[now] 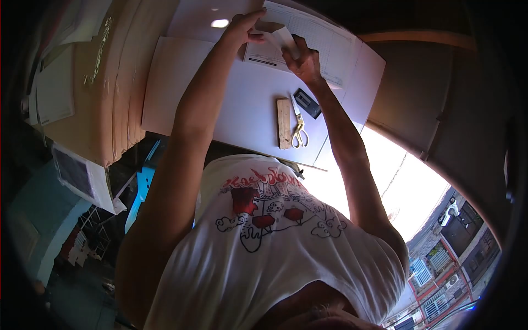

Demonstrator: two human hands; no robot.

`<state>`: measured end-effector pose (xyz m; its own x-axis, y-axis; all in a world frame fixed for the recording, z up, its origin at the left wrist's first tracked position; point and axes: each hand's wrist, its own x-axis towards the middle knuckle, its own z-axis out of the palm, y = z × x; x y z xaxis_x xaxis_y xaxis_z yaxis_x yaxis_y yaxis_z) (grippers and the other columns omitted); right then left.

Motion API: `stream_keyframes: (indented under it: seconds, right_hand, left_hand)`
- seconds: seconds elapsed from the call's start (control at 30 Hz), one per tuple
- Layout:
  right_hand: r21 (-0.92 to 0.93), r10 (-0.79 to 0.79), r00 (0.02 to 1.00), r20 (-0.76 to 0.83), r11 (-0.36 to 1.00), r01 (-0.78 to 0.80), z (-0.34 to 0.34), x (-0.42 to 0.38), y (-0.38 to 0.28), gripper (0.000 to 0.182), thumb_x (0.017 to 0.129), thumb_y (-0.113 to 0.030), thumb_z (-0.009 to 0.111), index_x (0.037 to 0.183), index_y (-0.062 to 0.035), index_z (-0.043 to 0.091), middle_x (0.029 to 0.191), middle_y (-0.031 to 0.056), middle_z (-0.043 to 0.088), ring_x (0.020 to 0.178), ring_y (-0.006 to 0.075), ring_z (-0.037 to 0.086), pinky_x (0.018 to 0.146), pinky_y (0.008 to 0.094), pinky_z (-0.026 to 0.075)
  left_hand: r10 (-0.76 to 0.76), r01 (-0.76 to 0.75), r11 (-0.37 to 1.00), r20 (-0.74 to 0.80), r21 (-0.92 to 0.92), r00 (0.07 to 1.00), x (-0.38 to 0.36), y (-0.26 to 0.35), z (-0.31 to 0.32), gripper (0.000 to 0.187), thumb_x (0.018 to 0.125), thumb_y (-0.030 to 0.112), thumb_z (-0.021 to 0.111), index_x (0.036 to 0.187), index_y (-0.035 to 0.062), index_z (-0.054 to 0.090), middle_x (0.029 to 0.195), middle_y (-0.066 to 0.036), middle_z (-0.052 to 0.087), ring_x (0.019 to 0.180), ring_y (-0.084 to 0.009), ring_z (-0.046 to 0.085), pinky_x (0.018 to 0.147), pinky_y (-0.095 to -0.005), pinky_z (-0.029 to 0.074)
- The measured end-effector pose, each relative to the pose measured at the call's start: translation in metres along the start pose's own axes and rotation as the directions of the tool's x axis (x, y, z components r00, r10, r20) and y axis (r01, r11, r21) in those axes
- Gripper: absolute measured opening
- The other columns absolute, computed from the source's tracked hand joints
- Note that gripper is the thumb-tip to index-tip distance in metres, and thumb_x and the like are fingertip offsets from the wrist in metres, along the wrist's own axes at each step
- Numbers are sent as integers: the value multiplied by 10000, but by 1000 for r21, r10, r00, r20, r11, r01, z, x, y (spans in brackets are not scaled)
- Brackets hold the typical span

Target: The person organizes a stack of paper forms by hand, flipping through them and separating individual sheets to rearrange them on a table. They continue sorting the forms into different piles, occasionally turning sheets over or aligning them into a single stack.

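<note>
At the far side of the white table (242, 104), my right hand (306, 59) is closed on a folded white paper piece (285, 42). My left hand (247, 28) is at the other end of that piece, its fingers apart; whether it touches the paper cannot be made out. Under both hands lies a large printed sheet (330, 47) with a grid. Nearer to me are a wooden block (283, 123), scissors (299, 124) with gold-coloured handles, and a black rectangular object (308, 103).
Large brown cardboard (124, 71) stands left of the table. A blue plastic object (142, 190) is below it at the left. The table's right edge borders a bright opening, with a building (440, 264) visible outside.
</note>
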<state>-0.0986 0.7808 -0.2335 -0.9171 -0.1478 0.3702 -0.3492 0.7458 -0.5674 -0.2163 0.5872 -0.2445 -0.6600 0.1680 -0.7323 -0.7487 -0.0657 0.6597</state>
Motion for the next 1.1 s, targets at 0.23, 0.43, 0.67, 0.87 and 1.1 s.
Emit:
stream_keyframes:
  seconds: [0.23, 0.43, 0.67, 0.87, 1.1]
  right_hand:
    - [-171, -164, 985, 50, 970, 171, -16, -5, -8, 321, 809, -166, 647, 1079, -41, 527, 777, 187, 638, 584, 328, 658, 491, 402, 557]
    - [-6, -118, 993, 8, 993, 118, -14, -33, -26, 370, 794, -57, 615, 1134, -19, 473, 932, 219, 636, 854, 343, 652, 773, 420, 538]
    - [-147, 343, 921, 184, 936, -320, -9, -153, -94, 709, 804, -355, 678, 1362, -63, 354, 1370, 220, 325, 1327, 409, 248, 1087, 607, 188]
    - [-292, 258, 899, 355, 944, -155, 11, -163, -80, 715, 861, -533, 534, 1442, -190, 299, 1498, 188, 195, 1398, 434, 116, 1089, 661, 100]
    - [-439, 438, 838, 325, 855, -277, -21, -189, -30, 667, 848, -159, 510, 1466, -198, 262, 1517, 161, 185, 1409, 438, 86, 1095, 668, 83]
  left_hand:
    - [-241, 259, 961, 161, -99, 957, -34, 12, 29, 701, 771, 374, 751, 1274, 14, 423, 1097, -185, 569, 880, -353, 642, 664, -462, 606]
    - [-274, 260, 959, 148, 110, 950, 0, -5, 12, 549, 769, 304, 759, 1184, 33, 522, 1150, -119, 591, 1107, -281, 555, 844, -503, 522]
    - [-54, 25, 988, 197, 150, 979, 15, -28, 2, 524, 761, 166, 750, 1212, 25, 524, 1099, -117, 582, 1055, -274, 562, 871, -409, 485]
    - [258, -272, 962, 272, 16, 927, -49, -7, 29, 530, 770, 106, 727, 1228, -33, 498, 1104, -143, 576, 1013, -258, 562, 848, -397, 472]
    - [428, -442, 896, 174, 49, 887, -158, 20, 7, 632, 808, 132, 689, 1327, -56, 381, 1176, -202, 525, 1104, -289, 530, 912, -389, 462]
